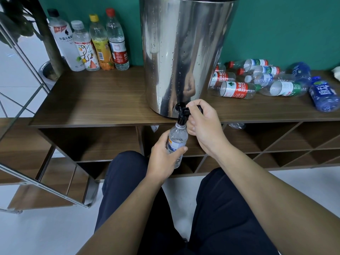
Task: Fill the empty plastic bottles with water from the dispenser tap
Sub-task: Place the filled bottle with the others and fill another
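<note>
Clear bottle (176, 142), gripped by the left hand (161, 159), sits mouth-up under the tap (182, 115) whose lever the right hand (202, 126) pinches, so filling is underway; next, close it before overflow.

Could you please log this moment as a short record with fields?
left hand: left hand grips the clear bottle under the tap
right hand: right hand holds the tap lever
dispenser: steel dispenser stands on the wooden shelf
left of dispenser: four upright capped bottles
right of dispenser: pile of lying bottles
bottle mouth: at the spout
</note>
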Demonstrator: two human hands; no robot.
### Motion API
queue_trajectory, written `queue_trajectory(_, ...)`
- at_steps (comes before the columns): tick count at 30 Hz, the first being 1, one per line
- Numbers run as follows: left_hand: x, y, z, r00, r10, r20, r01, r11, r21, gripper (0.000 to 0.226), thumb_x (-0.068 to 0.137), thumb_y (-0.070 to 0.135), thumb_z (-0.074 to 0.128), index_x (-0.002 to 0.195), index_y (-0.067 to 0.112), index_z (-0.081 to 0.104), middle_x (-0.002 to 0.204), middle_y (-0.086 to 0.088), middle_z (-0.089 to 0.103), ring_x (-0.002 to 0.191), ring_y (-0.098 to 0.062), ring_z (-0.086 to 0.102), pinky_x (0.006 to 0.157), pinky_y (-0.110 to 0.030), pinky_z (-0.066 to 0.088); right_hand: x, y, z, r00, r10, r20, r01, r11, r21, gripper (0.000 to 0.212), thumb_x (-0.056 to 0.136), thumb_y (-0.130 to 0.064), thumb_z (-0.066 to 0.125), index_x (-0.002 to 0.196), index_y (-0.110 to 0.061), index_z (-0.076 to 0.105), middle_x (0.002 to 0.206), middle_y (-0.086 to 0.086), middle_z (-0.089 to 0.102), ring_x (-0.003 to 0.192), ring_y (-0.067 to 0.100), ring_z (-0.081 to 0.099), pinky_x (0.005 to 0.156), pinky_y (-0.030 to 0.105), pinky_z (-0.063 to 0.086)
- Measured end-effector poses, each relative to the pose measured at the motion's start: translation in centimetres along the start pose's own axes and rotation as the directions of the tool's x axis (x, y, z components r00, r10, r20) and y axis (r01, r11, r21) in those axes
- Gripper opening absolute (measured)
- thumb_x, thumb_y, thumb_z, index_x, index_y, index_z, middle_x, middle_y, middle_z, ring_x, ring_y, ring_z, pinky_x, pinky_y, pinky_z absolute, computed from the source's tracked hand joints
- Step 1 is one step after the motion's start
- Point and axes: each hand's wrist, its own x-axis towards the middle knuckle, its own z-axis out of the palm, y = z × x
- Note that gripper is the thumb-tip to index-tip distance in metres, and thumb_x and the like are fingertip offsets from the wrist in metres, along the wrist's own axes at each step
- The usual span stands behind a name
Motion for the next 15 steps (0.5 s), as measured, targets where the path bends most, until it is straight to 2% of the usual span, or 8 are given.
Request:
queue_trajectory(5, 0.18, -0.44, -0.01, 1.000, 0.012, 0.008, -0.012, 1.000, -0.002, 0.066, 0.091, 0.014, 0.092, 0.148, 0.030, 0.064, 0.132, 0.012, 0.078, 0.126, -0.010, 0.073, 0.117, -0.048, 0.056, 0.02, 0.03, 0.09, 1.000, -0.002, -0.007, 0.002, 1.000, 0.003, 0.018, 0.114, -0.032, 0.060, 0.101, -0.020, 0.063, 0.064, 0.001, 0.031, 0.057, 0.018, 0.025, 0.051, 0.031, 0.026)
queue_trajectory(15, 0.30, -0.58, 0.02, 1.000, 0.014, 0.007, -0.014, 1.000, 0.008, 0.066, 0.091, 0.016, 0.093, 0.149, 0.031, 0.064, 0.132, 0.012, 0.078, 0.126, -0.011, 0.073, 0.117, -0.049, 0.055, -0.15, -0.30, 0.19, 1.000, 0.007, -0.016, -0.007, 1.000, -0.019, 0.015, 0.115, -0.026, 0.058, 0.103, -0.018, 0.062, 0.063, 0.000, 0.031, 0.057, 0.017, 0.025, 0.050, 0.030, 0.026)
